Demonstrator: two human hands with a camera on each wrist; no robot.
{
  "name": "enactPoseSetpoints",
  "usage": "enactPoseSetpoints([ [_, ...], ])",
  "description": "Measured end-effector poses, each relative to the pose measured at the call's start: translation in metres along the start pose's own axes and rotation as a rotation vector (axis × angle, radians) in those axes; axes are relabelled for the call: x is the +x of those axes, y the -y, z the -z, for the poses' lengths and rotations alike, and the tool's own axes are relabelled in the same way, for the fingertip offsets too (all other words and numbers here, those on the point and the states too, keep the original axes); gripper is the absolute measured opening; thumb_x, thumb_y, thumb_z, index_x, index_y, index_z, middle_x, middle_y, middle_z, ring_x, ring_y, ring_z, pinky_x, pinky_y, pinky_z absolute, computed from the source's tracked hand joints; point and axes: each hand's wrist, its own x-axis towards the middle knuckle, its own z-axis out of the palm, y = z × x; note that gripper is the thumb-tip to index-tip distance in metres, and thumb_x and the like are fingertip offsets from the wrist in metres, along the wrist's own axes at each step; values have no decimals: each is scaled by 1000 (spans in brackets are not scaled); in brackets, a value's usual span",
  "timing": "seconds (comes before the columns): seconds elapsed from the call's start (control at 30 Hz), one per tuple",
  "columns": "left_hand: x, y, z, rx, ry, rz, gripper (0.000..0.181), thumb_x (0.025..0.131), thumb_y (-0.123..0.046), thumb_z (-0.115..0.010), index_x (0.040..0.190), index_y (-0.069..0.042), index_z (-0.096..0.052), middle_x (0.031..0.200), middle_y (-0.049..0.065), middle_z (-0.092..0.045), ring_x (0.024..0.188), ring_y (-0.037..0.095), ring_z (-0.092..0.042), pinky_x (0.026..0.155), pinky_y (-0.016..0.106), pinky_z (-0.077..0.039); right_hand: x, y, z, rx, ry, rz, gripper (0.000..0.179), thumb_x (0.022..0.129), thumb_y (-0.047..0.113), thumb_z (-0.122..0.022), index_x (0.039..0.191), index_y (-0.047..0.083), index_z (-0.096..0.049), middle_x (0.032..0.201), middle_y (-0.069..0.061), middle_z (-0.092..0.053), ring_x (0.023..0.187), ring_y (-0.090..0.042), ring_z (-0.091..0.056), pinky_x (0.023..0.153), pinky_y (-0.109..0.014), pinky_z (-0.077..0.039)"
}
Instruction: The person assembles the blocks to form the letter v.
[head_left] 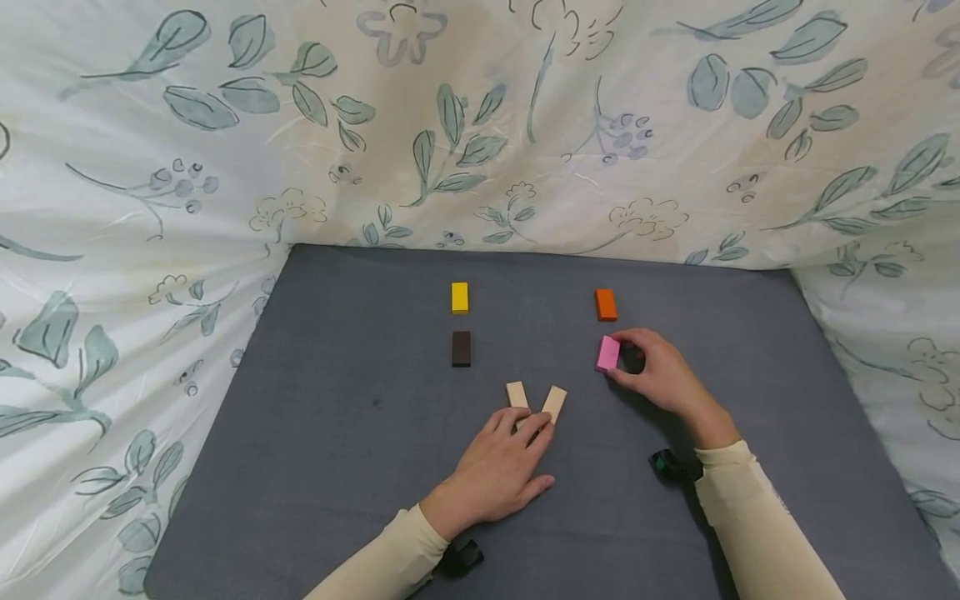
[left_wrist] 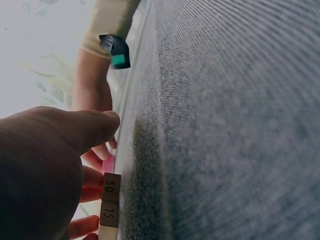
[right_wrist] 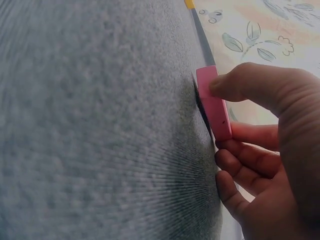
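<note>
Between the thumb and fingers of my right hand [head_left: 663, 377] I pinch a pink block [head_left: 607, 354], low over the grey cloth. In the right wrist view the thumb lies against one face of the pink block [right_wrist: 215, 112], which looks tilted. My left hand [head_left: 487, 475] rests its fingertips on two plain wooden blocks, its thumb held out to the side. The left wooden block [head_left: 516, 393] and the right wooden block [head_left: 555, 402] splay apart at their far ends. Their near ends, hidden in the head view, read 50 [left_wrist: 111, 187] and 75 [left_wrist: 109, 214] in the left wrist view.
An orange block [head_left: 606, 305] lies just beyond the pink one. Farther left lie a yellow block [head_left: 460, 298] and a dark brown block [head_left: 461, 349]. The grey cloth [head_left: 337, 433] meets a floral curtain [head_left: 480, 125] at the back and sides.
</note>
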Motion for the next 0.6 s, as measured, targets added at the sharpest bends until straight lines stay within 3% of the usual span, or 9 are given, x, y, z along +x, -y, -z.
enactPoseSetpoints([
  [0.6,1,0,0,-9,24,8,68,107,-59,-62,159,-14,-55,160,4,-48,143,27,-44,123,47,-34,-1,10,-2,-8,-10,2,61,94,24,-88,142,-2,-62,136,-24,-63,115,-41,-60,101,-63,-50],
])
